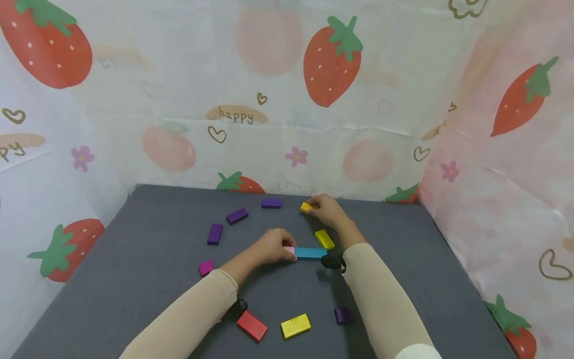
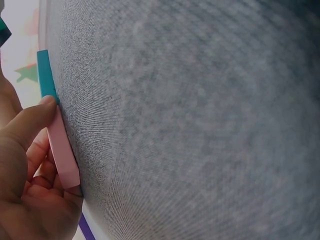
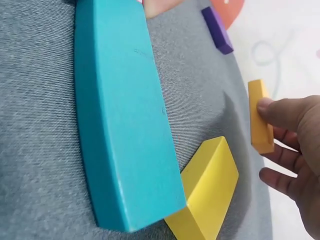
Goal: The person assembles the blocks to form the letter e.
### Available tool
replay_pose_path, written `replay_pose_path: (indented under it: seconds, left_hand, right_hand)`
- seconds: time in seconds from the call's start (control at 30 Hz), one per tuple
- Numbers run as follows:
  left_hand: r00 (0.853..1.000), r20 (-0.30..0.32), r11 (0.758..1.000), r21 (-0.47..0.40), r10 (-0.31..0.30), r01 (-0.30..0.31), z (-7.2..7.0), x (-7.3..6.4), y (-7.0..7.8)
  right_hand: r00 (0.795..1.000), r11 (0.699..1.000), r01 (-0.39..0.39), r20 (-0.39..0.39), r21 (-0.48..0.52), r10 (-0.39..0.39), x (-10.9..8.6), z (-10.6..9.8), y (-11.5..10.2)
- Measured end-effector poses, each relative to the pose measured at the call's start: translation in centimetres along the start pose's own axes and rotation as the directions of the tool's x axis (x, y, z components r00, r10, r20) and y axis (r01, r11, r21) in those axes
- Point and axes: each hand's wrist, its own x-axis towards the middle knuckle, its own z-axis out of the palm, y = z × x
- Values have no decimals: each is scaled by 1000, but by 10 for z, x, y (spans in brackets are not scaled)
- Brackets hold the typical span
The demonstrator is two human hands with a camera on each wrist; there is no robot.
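My left hand (image 1: 269, 248) pinches a pink block (image 2: 63, 152) between thumb and fingers, low over the grey table. The pink block lies end to end with a long blue block (image 1: 311, 254), and the thumb tip is right at their joint in the left wrist view. Farther back, my right hand (image 1: 329, 211) pinches an orange-yellow block (image 3: 260, 117) between thumb and fingers, near the table's far edge. Between the right hand and the blue block lies a yellow block (image 3: 212, 185), set at a slant close to the blue block's end.
Purple blocks (image 1: 237, 216) curve along the back left, followed by a magenta block (image 1: 206, 268) partly behind the left sleeve. Nearer the front lie a red block (image 1: 252, 326), another yellow block (image 1: 295, 326) and a small dark purple block (image 1: 342, 315). Strawberry-printed cloth (image 1: 278, 144) walls the table's back and sides.
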Motion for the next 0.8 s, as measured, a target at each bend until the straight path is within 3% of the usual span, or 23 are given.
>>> replay_pose_path:
  seconds: [0.3,0.8]
  left_hand:
    - [1000,11,1000,9,-5,5,-1,2,1]
    - [1000,10,1000,-7,-15,15,0,0,2]
  right_hand:
    - [999,998,-3,51,57,0,-12,-4,-4]
    - [995,997,7,101,81,-15,-20,9,-2]
